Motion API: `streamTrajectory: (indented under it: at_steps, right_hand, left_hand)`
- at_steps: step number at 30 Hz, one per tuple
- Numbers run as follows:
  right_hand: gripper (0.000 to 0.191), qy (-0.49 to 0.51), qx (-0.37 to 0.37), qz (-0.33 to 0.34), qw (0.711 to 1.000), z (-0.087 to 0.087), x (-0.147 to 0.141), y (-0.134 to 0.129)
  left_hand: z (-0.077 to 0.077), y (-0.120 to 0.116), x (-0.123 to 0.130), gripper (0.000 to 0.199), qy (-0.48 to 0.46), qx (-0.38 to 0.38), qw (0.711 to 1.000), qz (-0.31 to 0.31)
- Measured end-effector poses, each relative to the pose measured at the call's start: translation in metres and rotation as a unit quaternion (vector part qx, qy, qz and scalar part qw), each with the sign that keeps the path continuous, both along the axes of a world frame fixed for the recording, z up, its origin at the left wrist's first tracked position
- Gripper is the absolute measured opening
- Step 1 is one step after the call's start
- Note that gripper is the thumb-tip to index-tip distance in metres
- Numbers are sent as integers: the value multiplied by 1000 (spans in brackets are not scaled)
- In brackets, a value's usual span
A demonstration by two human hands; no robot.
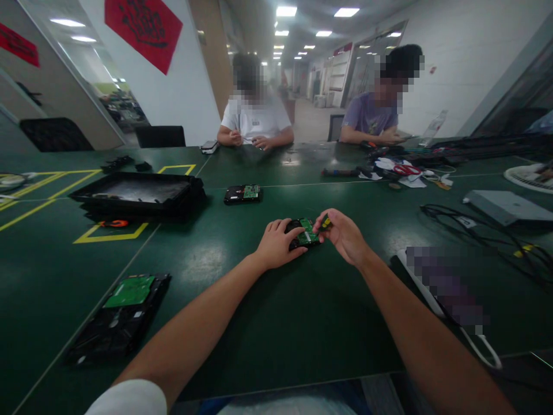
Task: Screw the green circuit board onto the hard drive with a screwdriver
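A hard drive (307, 231) with a green circuit board facing up lies on the green table in front of me. My left hand (279, 243) grips its left side, thumb at the near edge and fingers across the top. In my right hand (343, 235) is a screwdriver (325, 222) with a black and yellow handle, pinched between thumb and fingers. Its tip points down at the board's right part, but the tip itself is too small to make out. Another hard drive (242, 194) lies farther back, and a third drive (118, 314) sits at the near left.
Black trays (136, 193) are stacked at left, beside an orange-handled tool (114, 223). To the right lie a phone-like device (444, 288), black cables (458, 222) and a grey box (510, 207). Two people sit across the table (242, 311), near a tool and cable pile (401, 167).
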State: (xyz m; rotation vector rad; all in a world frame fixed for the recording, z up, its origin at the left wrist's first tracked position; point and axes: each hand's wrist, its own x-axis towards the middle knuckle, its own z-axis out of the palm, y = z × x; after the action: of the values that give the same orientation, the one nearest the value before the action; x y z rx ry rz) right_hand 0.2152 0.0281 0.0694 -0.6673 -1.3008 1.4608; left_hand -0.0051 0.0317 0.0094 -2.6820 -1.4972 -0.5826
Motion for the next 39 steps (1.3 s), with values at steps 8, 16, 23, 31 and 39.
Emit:
streamTrajectory:
  at_steps: [8, 16, 23, 31, 39]
  right_hand:
    - [41, 16, 10, -6, 1000, -2, 3, 5]
    - [58, 41, -11, -4, 999, -2, 5, 8]
    - [39, 16, 3, -41, 999, -5, 4, 7]
    - [37, 39, -10, -10, 999, -3, 3, 5]
    - [61, 20, -19, 2, 1000, 1, 2, 5]
  left_hand:
    - [-1, 0, -1, 64, -2, 4, 1000, -2]
    - [1, -1, -1, 64, -3, 5, 1000, -7]
    - [1, -1, -1, 63, -12, 4, 1000, -6]
    - [1, -1, -1, 64, -3, 10, 1000, -4]
    - [-1, 1, -1, 64, -8, 7, 1000, -3]
